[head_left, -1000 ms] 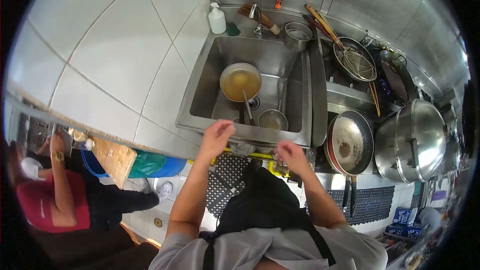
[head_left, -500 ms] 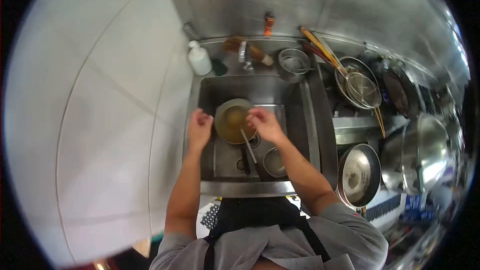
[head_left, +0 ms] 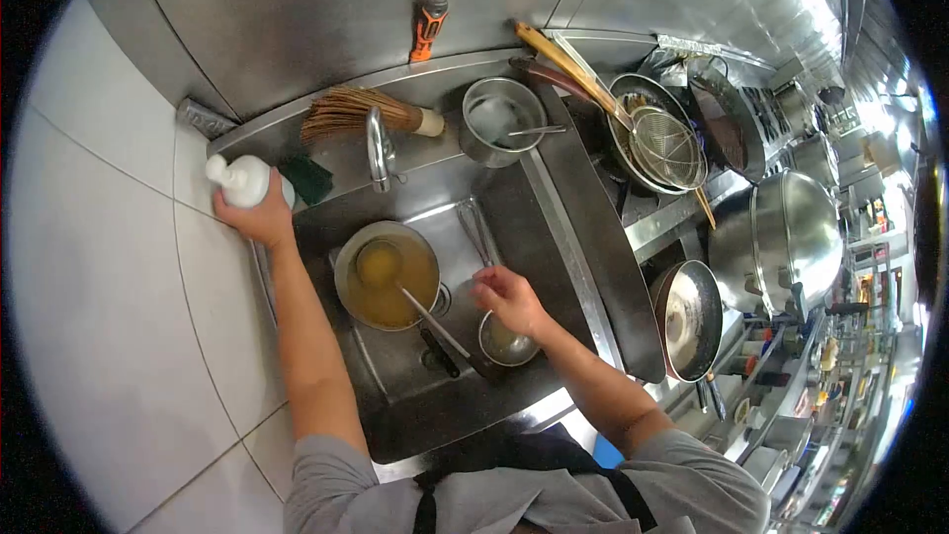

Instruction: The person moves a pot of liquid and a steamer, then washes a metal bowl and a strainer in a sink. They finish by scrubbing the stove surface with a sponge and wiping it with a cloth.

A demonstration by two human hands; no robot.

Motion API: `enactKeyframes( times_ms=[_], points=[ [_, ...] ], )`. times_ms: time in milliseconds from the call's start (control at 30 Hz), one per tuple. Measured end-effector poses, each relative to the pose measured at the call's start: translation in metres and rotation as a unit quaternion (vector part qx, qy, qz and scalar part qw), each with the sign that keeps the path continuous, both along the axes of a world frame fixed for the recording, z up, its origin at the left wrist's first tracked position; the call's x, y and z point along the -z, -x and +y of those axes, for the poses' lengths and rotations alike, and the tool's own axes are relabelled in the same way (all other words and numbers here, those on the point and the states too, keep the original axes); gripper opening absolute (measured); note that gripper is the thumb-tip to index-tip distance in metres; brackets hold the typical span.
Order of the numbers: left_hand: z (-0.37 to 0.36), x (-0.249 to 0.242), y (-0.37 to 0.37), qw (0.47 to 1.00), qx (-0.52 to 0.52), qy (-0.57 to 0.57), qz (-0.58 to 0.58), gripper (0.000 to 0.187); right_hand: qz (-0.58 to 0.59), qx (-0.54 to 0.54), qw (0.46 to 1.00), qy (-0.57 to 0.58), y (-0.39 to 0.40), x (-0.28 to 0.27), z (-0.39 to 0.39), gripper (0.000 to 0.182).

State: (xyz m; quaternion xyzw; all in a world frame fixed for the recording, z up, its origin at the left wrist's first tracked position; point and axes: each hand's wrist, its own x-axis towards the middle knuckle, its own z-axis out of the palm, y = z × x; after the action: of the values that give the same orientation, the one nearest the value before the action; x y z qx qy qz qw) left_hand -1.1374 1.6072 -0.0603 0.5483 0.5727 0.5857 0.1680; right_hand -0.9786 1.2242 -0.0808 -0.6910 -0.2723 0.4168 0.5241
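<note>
Reference landmark: the sink.

The white pump bottle is at the sink's far left corner. The left hand is wrapped round its body from the near side; whether the base rests on the ledge cannot be told. The green scouring pad lies just beside the bottle, on the sink's back ledge.

The right hand is over the sink's right half, fingers partly curled, nothing seen in its grasp. It is near the small bowl and well apart from the bottle. The pan of yellowish liquid sits inside the sink, between the two hands.

Changes noted against half a second ago: the left hand, then free at the sink's left side, now has the bottle; the right hand, then over the pan, has shifted to the right.
</note>
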Motion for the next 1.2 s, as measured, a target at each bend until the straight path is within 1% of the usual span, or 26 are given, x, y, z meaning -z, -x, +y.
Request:
enactKeyframes(
  times_ms=[67,133,200,233,300,333,400,433,500,533,567,600,667,700,733,767,800,833,867,900,967,1000,1067,1100,1133,1200],
  points=[
    [-0.036,-0.009,0.015,1.000,-0.006,0.003,0.010,0.105,0.023,-0.005,1.000,0.012,0.001,0.002,-0.003,0.027],
    [-0.089,-0.015,0.030,0.994,0.109,-0.030,-0.003,0.109,0.050,-0.005,0.999,0.017,0.009,-0.011,-0.006,0.030],
    [-0.167,-0.032,0.030,0.973,0.230,0.001,0.012,0.113,-0.120,-0.060,0.986,-0.094,0.017,-0.059,0.015,0.044],
    [-0.202,-0.035,0.027,0.954,0.300,0.019,-0.017,0.113,-0.119,-0.057,0.986,-0.104,0.023,-0.074,0.022,0.044],
    [-0.261,-0.014,0.022,0.909,0.414,0.031,-0.025,0.114,-0.252,-0.080,0.932,-0.249,0.037,-0.102,0.033,0.061],
    [-0.280,-0.004,0.016,0.888,0.459,0.024,-0.006,0.114,-0.310,-0.105,0.905,-0.271,0.039,-0.117,0.036,0.064],
    [-0.318,-0.050,0.009,0.887,0.461,0.036,0.017,0.114,-0.241,-0.108,0.962,-0.076,0.043,-0.137,0.021,0.051],
    [-0.331,-0.068,0.008,0.883,0.465,0.058,0.038,0.113,-0.241,-0.105,0.961,-0.081,0.045,-0.148,0.011,0.051],
    [-0.344,-0.078,0.007,0.860,0.505,0.076,-0.012,0.114,-0.228,-0.103,0.967,0.049,0.042,-0.166,-0.007,0.041],
    [-0.348,-0.082,0.006,0.833,0.540,0.097,-0.064,0.114,-0.232,-0.102,0.966,0.046,0.038,-0.168,-0.015,0.041],
    [-0.347,-0.075,0.007,0.806,0.569,0.127,-0.099,0.117,-0.178,-0.116,0.977,0.004,0.034,-0.169,-0.023,0.037],
    [-0.350,-0.081,0.007,0.806,0.571,0.123,-0.097,0.117,-0.122,-0.129,0.983,-0.038,0.029,-0.170,-0.031,0.033],
    [-0.358,-0.092,0.006,0.757,0.619,0.161,-0.134,0.124,-0.083,-0.179,0.977,-0.079,0.013,-0.175,-0.042,0.031],
    [-0.361,-0.096,0.007,0.731,0.640,0.182,-0.152,0.127,-0.061,-0.239,0.962,-0.115,0.006,-0.170,-0.045,0.033],
    [-0.365,-0.098,0.006,0.731,0.641,0.181,-0.150,0.127,-0.040,-0.298,0.942,-0.150,-0.002,-0.177,-0.048,0.035],
    [-0.368,-0.099,0.005,0.705,0.660,0.182,-0.186,0.126,-0.074,-0.376,0.918,-0.102,-0.019,-0.187,-0.053,0.043],
    [-0.370,-0.101,0.004,0.678,0.677,0.183,-0.221,0.126,-0.014,-0.380,0.917,-0.121,-0.037,-0.158,-0.051,0.045],
    [-0.373,-0.109,0.007,0.627,0.676,0.259,-0.287,0.133,-0.142,-0.278,0.945,-0.095,-0.061,-0.130,-0.047,0.048],
    [-0.371,-0.113,0.007,0.628,0.676,0.258,-0.287,0.133,-0.267,-0.169,0.946,-0.066,-0.078,-0.114,-0.047,0.051],
    [-0.369,-0.115,0.007,0.641,0.677,0.249,-0.261,0.135,-0.266,-0.171,0.946,-0.066,-0.079,-0.112,-0.054,0.051],
    [-0.356,-0.111,0.002,0.657,0.684,0.229,-0.219,0.139,0.049,-0.135,0.981,-0.130,-0.076,-0.114,-0.063,0.057],
    [-0.351,-0.106,0.000,0.662,0.676,0.234,-0.223,0.139,0.067,-0.171,0.970,-0.161,-0.062,-0.125,-0.066,0.062],
    [-0.341,-0.095,-0.004,0.692,0.665,0.244,-0.139,0.141,-0.086,-0.227,0.964,-0.105,-0.041,-0.124,-0.058,0.061],
    [-0.335,-0.088,-0.007,0.688,0.674,0.239,-0.122,0.142,-0.221,-0.242,0.942,-0.066,-0.032,-0.125,-0.048,0.049],
    [-0.330,-0.081,-0.010,0.687,0.674,0.243,-0.118,0.142,-0.216,-0.240,0.944,-0.067,-0.028,-0.134,-0.041,0.049],
    [-0.318,-0.064,-0.017,0.687,0.672,0.251,-0.113,0.144,-0.123,-0.208,0.970,-0.015,-0.034,-0.151,-0.026,0.034]
  ],
)
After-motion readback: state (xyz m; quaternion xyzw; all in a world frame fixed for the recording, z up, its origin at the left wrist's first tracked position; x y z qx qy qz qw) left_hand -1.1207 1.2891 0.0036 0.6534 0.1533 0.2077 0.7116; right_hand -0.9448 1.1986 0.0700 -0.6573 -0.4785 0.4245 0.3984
